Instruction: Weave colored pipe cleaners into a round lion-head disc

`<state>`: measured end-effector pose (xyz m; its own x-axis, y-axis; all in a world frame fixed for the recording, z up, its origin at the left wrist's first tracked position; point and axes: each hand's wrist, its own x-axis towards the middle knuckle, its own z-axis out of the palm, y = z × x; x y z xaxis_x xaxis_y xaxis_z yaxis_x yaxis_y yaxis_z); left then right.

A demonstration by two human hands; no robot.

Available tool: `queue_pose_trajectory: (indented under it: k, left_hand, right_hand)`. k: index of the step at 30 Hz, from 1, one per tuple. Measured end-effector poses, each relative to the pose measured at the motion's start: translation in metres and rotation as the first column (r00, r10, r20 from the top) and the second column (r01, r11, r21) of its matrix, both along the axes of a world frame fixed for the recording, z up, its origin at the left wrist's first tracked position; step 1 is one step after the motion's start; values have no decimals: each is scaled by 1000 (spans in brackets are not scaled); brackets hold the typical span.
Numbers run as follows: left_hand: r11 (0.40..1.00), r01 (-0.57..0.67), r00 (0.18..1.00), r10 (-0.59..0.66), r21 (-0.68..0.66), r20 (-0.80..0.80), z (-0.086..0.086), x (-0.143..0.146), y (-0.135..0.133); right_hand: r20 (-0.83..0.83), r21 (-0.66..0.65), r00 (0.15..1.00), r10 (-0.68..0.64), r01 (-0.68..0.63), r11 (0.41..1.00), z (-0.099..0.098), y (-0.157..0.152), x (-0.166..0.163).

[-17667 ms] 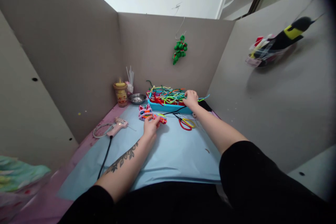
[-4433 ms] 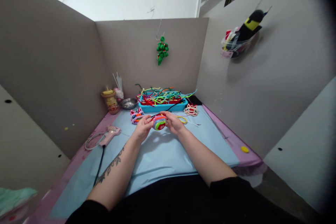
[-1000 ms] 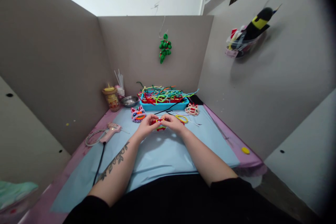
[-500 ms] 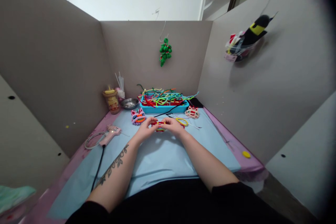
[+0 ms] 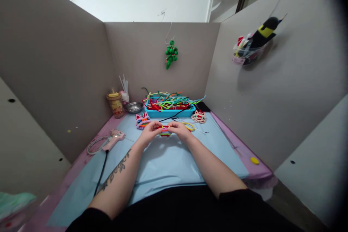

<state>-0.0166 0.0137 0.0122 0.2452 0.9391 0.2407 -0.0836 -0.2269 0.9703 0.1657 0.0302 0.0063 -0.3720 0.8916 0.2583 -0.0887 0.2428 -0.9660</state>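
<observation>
Between my two hands is a small multicoloured pipe-cleaner piece (image 5: 165,133), red on top with yellow, green and pink bands below. My left hand (image 5: 150,131) pinches its left edge with thumb and fingers. At its right edge my right hand (image 5: 179,130) grips it the same way. Just behind my left hand lies a purple and orange pipe-cleaner animal head (image 5: 142,120) with pointed ears. A cream and red animal head (image 5: 199,116) sits beyond my right hand, and a yellow pipe-cleaner loop (image 5: 190,127) lies beside that hand.
A blue tray (image 5: 170,113) heaped with coloured pipe cleaners stands at the back. To its left are a metal bowl (image 5: 134,107) and a lidded cup (image 5: 116,105). A pink glue gun (image 5: 114,140) with its cord lies at left. Grey panels (image 5: 160,76) enclose the table.
The piece has turned slightly between my hands, so more of its coloured bands show. Both hands keep hold of it at almost the same spot.
</observation>
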Motion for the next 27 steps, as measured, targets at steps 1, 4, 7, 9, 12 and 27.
queue_pose_trajectory:
  k: [1,4,7,9,12,27]
  left_hand:
    - [1000,2,1000,-2,6,-8,-1,0,0]
    - [1000,17,999,-16,23,-32,-3,1,0]
    - [1000,10,997,-8,19,-72,-3,3,-1]
    - [1000,-12,996,13,11,-88,-2,4,-2]
    - [999,-30,997,29,-10,-71,-1,3,-1]
    - [999,42,997,-40,-23,70,-7,-5,9]
  right_hand:
    - [3,6,1000,-9,9,1000,0,0,0]
    - [27,23,1000,-6,6,1000,0,0,0]
    - [59,42,998,3,-6,999,-2,1,-1]
    - [58,45,998,11,-14,999,-4,1,-2]
    - [34,53,999,30,-32,998,-4,2,-3]
    - [-433,-257,901,-26,-96,962,-3,5,0]
